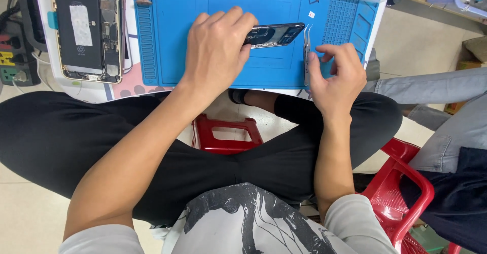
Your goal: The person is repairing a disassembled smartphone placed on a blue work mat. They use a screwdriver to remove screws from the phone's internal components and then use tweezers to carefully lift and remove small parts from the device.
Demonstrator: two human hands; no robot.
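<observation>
Lying on blue repair mat [203, 10], opened phone chassis [276, 34] is gripped by L hand [215, 46], tweezers [307, 51] pinched in R hand [337, 74]; judged rigid but fragile, best held by edges.

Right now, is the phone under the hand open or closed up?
Open. The phone under the left hand shows its bare inner parts, with no cover over them.

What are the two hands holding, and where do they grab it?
The left hand grips the opened phone at its near end. The right hand pinches the metal tweezers around their lower half.
</observation>
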